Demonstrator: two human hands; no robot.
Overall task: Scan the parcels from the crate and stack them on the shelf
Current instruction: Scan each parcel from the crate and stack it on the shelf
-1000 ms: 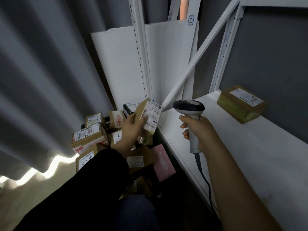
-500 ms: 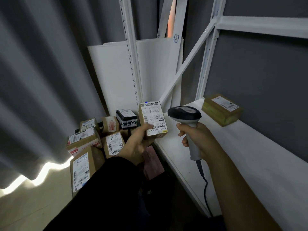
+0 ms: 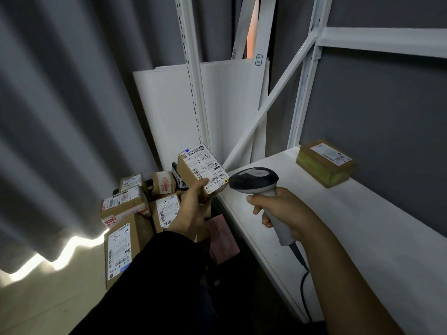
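Holding up a small labelled parcel (image 3: 202, 170) in the left hand (image 3: 193, 209), fingers curled under it, thumb on the label's near edge. Just beside its barcode corner, aiming the scanner (image 3: 256, 180), right hand (image 3: 278, 211) wrapped tight round the grip. Below and behind the left hand, a heap of parcels (image 3: 125, 206), labels up. Off to the right, the white shelf (image 3: 362, 238), with one taped parcel (image 3: 325, 163) lying flat by the back wall.
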